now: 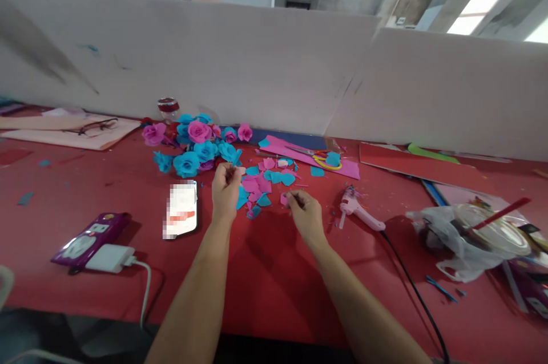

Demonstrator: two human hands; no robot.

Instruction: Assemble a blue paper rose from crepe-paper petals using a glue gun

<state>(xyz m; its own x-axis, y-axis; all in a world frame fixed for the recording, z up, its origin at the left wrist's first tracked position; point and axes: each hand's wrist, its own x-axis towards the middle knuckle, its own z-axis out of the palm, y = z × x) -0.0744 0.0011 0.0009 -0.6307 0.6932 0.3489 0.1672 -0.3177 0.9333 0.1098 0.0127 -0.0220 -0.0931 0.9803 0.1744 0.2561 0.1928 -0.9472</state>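
On the red table, far left: we see eyeglasses on pale sheets that the frame cuts off.
Purple socket block: nearer us, a white charger plugged into it.
Phone: lying flat, its screen blurred out.
Paper flowers: blue and pink, bunched, partly hiding a red-lidded jar behind them.
Left hand: just beside the flowers, fingers curled inward; we cannot tell what they pinch, if anything.
Loose petals: pink and blue, scattered between our hands, many overlapping.
Right hand: thumb and finger pinching a pink petal, partly covered by the fingertips.
Scissors: farther back, a blue petal overlapping the yellow handle.
Glue gun: beside our right hand, scraps crowding its end.
Plastic bag: around a lidded cup, contents unclear; beyond, another purple block is cut off.
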